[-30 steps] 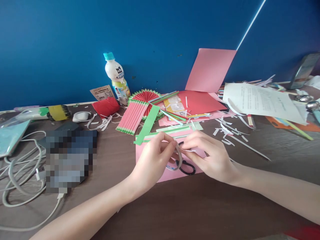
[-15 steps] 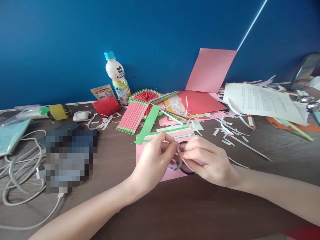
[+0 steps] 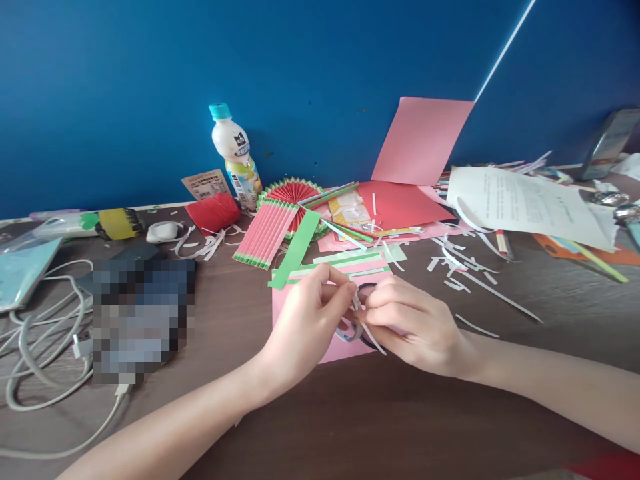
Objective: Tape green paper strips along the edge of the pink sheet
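Observation:
Over a pink paper sheet (image 3: 295, 327) both my hands meet, fingertips close together. My left hand (image 3: 315, 313) pinches one end of a thin white strip (image 3: 374, 339). My right hand (image 3: 415, 320) pinches the same strip a little lower, and its loose tail hangs down to the right. Partly hidden beneath the fingers are a pale tape roll (image 3: 349, 333) and a black ring-shaped object (image 3: 367, 288) whose kind I cannot make out. Green and white paper strips (image 3: 367, 263) lie along the sheet's far edge, and a wider green strip (image 3: 297, 250) slants across its left corner.
Behind stand a folded pink-and-green paper fan (image 3: 267, 233), a drink bottle (image 3: 237, 157) and red paper (image 3: 400, 203). White scraps (image 3: 457, 263) and a printed sheet (image 3: 525, 207) lie to the right. At left are a cable (image 3: 25, 347) and a blurred-out dark object (image 3: 145, 320).
My right hand has turned slightly and its fingers have curled closer in. More of the white strip's tail now shows below them. My left hand has hardly moved.

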A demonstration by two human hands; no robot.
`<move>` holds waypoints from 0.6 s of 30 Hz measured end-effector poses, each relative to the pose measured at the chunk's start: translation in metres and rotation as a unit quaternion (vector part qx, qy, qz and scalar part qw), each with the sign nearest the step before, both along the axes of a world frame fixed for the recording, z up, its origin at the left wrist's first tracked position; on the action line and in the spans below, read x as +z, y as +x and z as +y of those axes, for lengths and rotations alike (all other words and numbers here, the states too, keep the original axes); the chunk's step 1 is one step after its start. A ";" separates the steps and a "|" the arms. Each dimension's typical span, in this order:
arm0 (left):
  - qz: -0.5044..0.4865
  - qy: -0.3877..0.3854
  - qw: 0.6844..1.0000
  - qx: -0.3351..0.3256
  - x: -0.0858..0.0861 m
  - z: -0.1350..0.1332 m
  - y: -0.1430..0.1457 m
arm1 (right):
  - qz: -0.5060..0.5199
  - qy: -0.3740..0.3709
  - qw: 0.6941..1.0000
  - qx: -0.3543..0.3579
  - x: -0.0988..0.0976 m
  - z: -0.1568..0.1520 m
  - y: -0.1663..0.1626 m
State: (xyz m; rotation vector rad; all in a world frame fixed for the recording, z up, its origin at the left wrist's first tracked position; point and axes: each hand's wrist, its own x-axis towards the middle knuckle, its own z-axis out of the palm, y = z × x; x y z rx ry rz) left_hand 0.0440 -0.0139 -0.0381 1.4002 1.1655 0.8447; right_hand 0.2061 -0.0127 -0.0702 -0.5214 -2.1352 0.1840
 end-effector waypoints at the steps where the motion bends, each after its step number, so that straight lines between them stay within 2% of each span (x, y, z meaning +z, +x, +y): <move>1: -0.001 -0.001 1.000 0.001 0.000 0.000 0.000 | 0.000 0.000 1.000 0.001 0.000 0.000 0.000; 9: -0.003 -0.002 1.000 0.011 0.003 0.000 -0.001 | -0.006 -0.001 1.000 0.007 -0.002 -0.002 0.000; 13: -0.020 0.012 0.999 0.032 0.006 0.004 -0.003 | -0.040 0.008 0.998 0.042 -0.006 -0.005 -0.003; 15: -0.022 0.017 0.999 0.029 0.007 0.007 -0.006 | -0.035 -0.015 0.998 0.057 -0.008 -0.006 -0.004; 18: -0.021 0.011 1.000 0.001 0.007 0.013 -0.012 | 0.001 -0.081 0.996 0.044 -0.007 -0.006 -0.004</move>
